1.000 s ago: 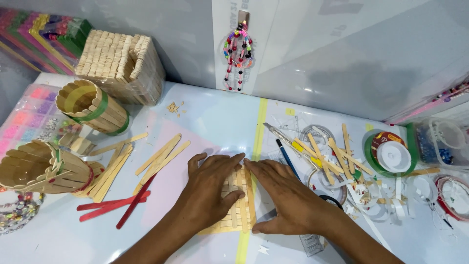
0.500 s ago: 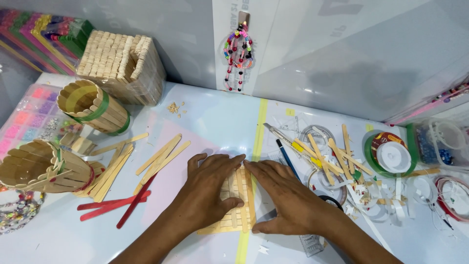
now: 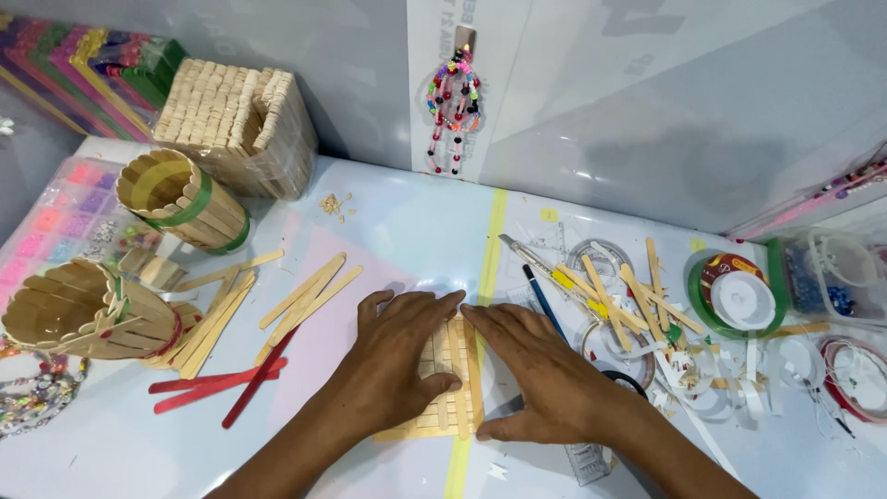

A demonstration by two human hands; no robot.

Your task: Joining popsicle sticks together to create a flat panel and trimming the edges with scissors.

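The flat mat of craft sticks [image 3: 450,388] lay on the white table [image 3: 407,222], near the table's near edge and across a yellow tape line [image 3: 488,249]. I had my left hand [image 3: 397,360] pressed palm-down on its left portion and my right hand [image 3: 540,374] pressed palm-down on its right portion. Both hands were spread flat, fingers extended, index fingertips almost meeting at the mat's far edge; neither hand was closed around anything.

Just left of the mat, loose plain craft sticks [image 3: 305,294] lay fanned out, with red sticks [image 3: 236,379] nearer to me. Farther left stood a stick-built cup with a green band [image 3: 185,199], a tipped stick cup [image 3: 88,310] and, at the far side, a square stick box [image 3: 236,125]. To the right lay a heap of mixed sticks [image 3: 624,296], a blue-handled tool [image 3: 545,305] and a green tape roll [image 3: 735,291]. A beaded ornament [image 3: 453,106] hung on the far wall.
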